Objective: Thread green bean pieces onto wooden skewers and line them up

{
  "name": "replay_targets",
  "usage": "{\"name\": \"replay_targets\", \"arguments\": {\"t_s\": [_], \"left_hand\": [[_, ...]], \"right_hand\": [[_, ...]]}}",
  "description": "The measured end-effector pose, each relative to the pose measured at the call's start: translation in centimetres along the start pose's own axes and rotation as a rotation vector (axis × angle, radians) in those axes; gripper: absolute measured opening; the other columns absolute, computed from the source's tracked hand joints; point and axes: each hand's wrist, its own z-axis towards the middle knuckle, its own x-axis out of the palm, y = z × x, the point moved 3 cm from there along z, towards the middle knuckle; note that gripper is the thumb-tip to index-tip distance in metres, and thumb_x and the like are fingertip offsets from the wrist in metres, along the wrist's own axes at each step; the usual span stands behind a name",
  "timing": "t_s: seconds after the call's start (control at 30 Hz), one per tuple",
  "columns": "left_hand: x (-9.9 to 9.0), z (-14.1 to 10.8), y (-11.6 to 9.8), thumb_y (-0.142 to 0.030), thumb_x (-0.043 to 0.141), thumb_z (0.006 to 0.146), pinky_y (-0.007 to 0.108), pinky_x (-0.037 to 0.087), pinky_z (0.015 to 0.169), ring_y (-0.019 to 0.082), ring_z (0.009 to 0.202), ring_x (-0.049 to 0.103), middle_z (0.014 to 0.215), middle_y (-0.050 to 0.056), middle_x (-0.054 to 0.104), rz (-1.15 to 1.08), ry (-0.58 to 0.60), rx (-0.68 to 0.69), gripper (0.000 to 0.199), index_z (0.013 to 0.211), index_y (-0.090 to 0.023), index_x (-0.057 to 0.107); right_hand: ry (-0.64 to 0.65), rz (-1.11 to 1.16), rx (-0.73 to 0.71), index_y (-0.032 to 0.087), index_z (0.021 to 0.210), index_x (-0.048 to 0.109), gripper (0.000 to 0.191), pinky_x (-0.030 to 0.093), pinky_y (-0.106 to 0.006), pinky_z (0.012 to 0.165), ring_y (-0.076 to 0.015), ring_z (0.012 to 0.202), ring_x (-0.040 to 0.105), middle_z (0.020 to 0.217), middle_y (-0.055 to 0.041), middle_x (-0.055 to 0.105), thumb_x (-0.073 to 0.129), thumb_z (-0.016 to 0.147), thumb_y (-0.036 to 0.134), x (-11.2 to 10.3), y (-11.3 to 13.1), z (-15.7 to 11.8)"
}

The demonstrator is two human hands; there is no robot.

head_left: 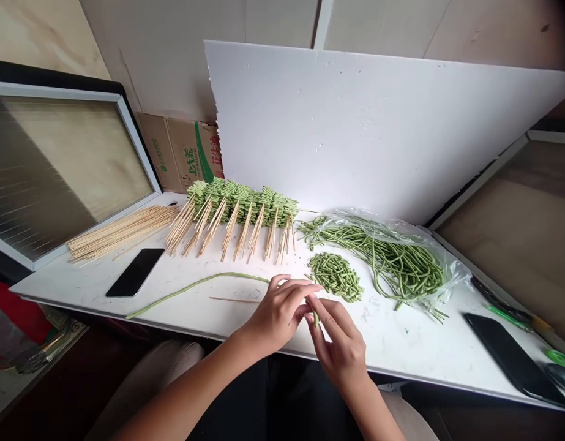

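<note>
One long green bean [194, 282] trails over the white table from the left and runs in under my left hand [278, 309]. That hand is closed, its fingertips gripping the bean. My right hand [341, 337] touches it, thumb and fingers pinching the bean's short green end, which pokes out between them. A thin wooden skewer [234, 300] lies on the table, its right end hidden behind my left hand. Just beyond the hands is a heap of short cut bean pieces [336, 275].
Stacked bean skewers [245, 205] stand at the back, sticks toward me. Bare skewers [121, 233] and a phone [135, 272] lie left. Long beans [401, 263] in a plastic bag lie right, with a dark phone-like slab [514, 358] near the edge. A white board [378, 135] stands behind.
</note>
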Motion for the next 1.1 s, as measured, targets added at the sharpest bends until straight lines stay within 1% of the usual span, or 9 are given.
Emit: {"name": "replay_targets", "arguments": {"t_s": [0.13,0.23,0.3,0.43,0.53,0.7,0.83,0.97,1.1], "left_hand": [[-0.5,-1.0,0.9,-0.006,0.052,0.100,0.041,0.044,0.098,0.018,0.092,0.072,0.099,0.004,0.078,0.026,-0.026,0.016,0.029,0.121,-0.022,0.065],[-1.1,-1.6,1.3,-0.007,0.053,0.101,0.036,0.043,0.091,0.015,0.080,0.069,0.088,0.002,0.077,0.067,-0.024,-0.005,0.021,0.106,-0.020,0.068],[-1.5,-1.9,1.6,-0.010,0.054,0.102,0.035,0.042,0.088,0.015,0.079,0.068,0.088,0.002,0.077,0.090,-0.039,-0.028,0.019,0.104,-0.020,0.069],[-2.3,-1.8,2.3,-0.015,0.050,0.105,0.036,0.042,0.088,0.016,0.080,0.068,0.089,0.003,0.076,0.112,-0.054,-0.082,0.020,0.106,-0.021,0.069],[-2.6,-1.6,2.7,-0.018,0.050,0.106,0.036,0.042,0.089,0.017,0.081,0.067,0.089,0.003,0.076,0.092,-0.033,-0.126,0.019,0.106,-0.020,0.069],[-2.6,-1.6,2.4,-0.023,0.049,0.107,0.037,0.044,0.091,0.018,0.085,0.067,0.094,0.004,0.076,0.027,-0.001,-0.185,0.020,0.105,-0.021,0.069],[-2.4,-1.7,1.7,-0.032,0.052,0.107,0.037,0.046,0.092,0.021,0.095,0.068,0.103,0.006,0.077,-0.110,0.032,-0.217,0.020,0.109,-0.021,0.068],[-2.5,-1.5,1.0,-0.033,0.052,0.107,0.035,0.047,0.089,0.019,0.088,0.066,0.090,0.004,0.074,-0.283,0.045,-0.293,0.024,0.092,-0.021,0.067],[-2.5,-1.2,0.8,-0.037,0.049,0.107,0.033,0.049,0.082,0.018,0.084,0.065,0.084,0.003,0.068,-0.489,0.127,-0.418,0.029,0.088,-0.020,0.064]], "right_hand": [[-0.118,-0.038,0.018,0.026,0.140,0.063,0.054,0.065,-0.039,0.072,-0.0236,0.085,0.074,0.102,-0.0103,0.076,0.068,0.090,0.006,-0.2,0.7,0.0],[-0.223,-0.045,0.052,0.026,0.121,0.071,0.039,0.064,-0.034,0.060,-0.0220,0.074,0.075,0.090,-0.0063,0.078,0.076,0.086,0.010,-0.3,1.0,-0.2],[-0.232,-0.020,0.095,0.026,0.111,0.073,0.027,0.065,-0.034,0.059,-0.0233,0.075,0.077,0.090,-0.0061,0.080,0.078,0.087,0.016,-0.1,1.1,-0.4],[-0.261,0.056,0.200,0.024,0.105,0.076,0.015,0.068,-0.034,0.062,-0.0237,0.078,0.079,0.091,-0.0057,0.081,0.075,0.090,0.018,0.4,0.9,-0.8],[-0.258,0.096,0.273,0.023,0.105,0.076,0.014,0.068,-0.033,0.061,-0.0212,0.074,0.077,0.092,-0.0053,0.080,0.073,0.092,0.018,0.6,0.2,-1.0],[-0.156,0.103,0.355,0.021,0.108,0.075,0.014,0.065,-0.033,0.062,-0.0191,0.072,0.074,0.095,-0.0078,0.078,0.067,0.097,0.024,1.2,-1.1,-1.2],[-0.112,0.153,0.391,0.022,0.106,0.077,0.013,0.061,-0.033,0.062,-0.0198,0.076,0.072,0.094,-0.0078,0.078,0.069,0.096,0.025,1.5,-0.6,-0.9],[-0.113,0.309,0.495,0.022,0.100,0.079,0.009,0.058,-0.031,0.062,-0.0202,0.078,0.071,0.091,-0.0068,0.078,0.072,0.094,0.025,1.6,-0.1,-0.5],[-0.101,0.483,0.622,0.020,0.096,0.077,0.008,0.059,-0.030,0.062,-0.0211,0.079,0.072,0.089,-0.0061,0.077,0.073,0.094,0.027,1.7,-0.3,-0.4]]}}
